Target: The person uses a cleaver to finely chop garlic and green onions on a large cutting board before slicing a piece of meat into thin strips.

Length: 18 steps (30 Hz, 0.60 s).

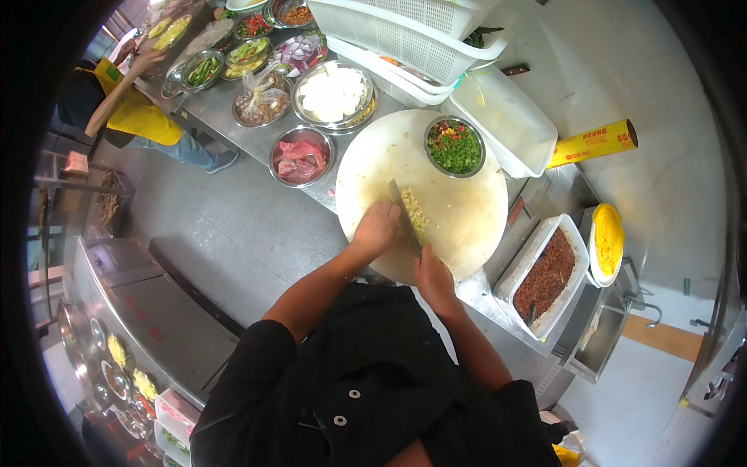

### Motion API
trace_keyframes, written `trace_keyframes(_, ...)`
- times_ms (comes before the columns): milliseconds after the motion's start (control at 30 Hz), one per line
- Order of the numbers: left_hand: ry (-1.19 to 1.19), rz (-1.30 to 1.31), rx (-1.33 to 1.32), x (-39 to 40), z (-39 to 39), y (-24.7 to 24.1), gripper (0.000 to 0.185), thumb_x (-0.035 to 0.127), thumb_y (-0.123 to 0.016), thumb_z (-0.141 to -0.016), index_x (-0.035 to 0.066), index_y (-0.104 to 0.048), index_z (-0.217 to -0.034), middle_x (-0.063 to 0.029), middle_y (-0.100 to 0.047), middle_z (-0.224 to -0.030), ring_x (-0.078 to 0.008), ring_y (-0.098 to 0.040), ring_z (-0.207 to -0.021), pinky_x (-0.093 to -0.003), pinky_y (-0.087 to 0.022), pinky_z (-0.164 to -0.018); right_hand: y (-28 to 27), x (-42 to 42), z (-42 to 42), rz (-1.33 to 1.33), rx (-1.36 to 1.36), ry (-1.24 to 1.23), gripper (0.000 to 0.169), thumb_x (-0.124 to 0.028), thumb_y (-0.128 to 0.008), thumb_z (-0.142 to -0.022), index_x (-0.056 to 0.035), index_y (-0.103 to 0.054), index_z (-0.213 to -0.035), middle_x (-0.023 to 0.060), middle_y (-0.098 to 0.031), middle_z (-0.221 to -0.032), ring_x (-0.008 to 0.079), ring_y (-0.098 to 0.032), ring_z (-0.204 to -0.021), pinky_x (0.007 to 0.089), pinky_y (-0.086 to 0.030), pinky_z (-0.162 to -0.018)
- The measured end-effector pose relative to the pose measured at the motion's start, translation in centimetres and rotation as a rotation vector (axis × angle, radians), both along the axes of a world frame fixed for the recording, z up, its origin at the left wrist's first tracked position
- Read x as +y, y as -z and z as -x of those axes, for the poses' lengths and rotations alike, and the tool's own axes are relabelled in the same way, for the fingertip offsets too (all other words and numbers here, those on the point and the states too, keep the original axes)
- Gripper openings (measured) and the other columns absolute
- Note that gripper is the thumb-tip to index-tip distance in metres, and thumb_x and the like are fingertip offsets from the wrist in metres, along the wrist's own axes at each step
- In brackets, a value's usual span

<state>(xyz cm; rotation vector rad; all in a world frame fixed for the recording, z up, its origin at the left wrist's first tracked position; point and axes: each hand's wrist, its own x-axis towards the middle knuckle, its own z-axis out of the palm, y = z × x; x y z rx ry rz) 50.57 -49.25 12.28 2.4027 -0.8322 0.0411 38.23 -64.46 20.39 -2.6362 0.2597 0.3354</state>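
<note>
A cleaver (404, 216) stands on edge across a round pale chopping board (467, 233), with its handle in my right hand (433, 274). Against the blade's left side rests my left hand (378, 226), fingers curled; whether it grips anything is hidden. Finely chopped pale yellow bits (415, 213), perhaps garlic or ginger, lie along the blade's right side. On the board's far right part sits a metal bowl of chopped greens and red pepper (455, 146). A steel bowl of raw meat (301, 156) is just left of the board.
Bowls of white cubes (332, 92) and sliced vegetables line the steel counter behind left. White plastic baskets (402, 35) are stacked behind the board. To the right stand a tub of reddish-brown crumbly food (545, 280) and a sink (595, 333). A person in a yellow apron (140, 117) works far left.
</note>
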Motion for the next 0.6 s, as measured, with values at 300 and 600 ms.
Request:
trace_keyframes(300, -0.033, 0.064, -0.044, 0.8, 0.4, 0.0, 0.015, 0.004, -0.057, -0.08, 0.002, -0.054, -0.095, -0.0169, -0.055, -0.091, -0.0363, -0.056, -0.09, -0.0444, -0.048, -0.082, -0.7, 0.5, -0.5, 0.002, 0.027, 0.013, 0.021, -0.021, -0.054, -0.099, -0.0024, -0.047, -0.107, 0.0294, -0.066, -0.084, 0.0511, -0.065, -0.08, 0.062, -0.049, -0.071)
trace_keyframes(600, -0.04, 0.083, -0.019, 1.8, 1.0, -0.2, 0.014, 0.003, -0.056, -0.084, 0.002, -0.055, -0.098, -0.0181, -0.056, -0.092, -0.0374, -0.057, -0.091, -0.0447, -0.048, -0.082, -1.1, 1.1, -0.2, -0.078, -0.006, -0.023, 0.021, -0.021, -0.054, -0.1, -0.0043, -0.045, -0.108, 0.0288, -0.066, -0.08, 0.0512, -0.065, -0.077, 0.0626, -0.048, -0.068)
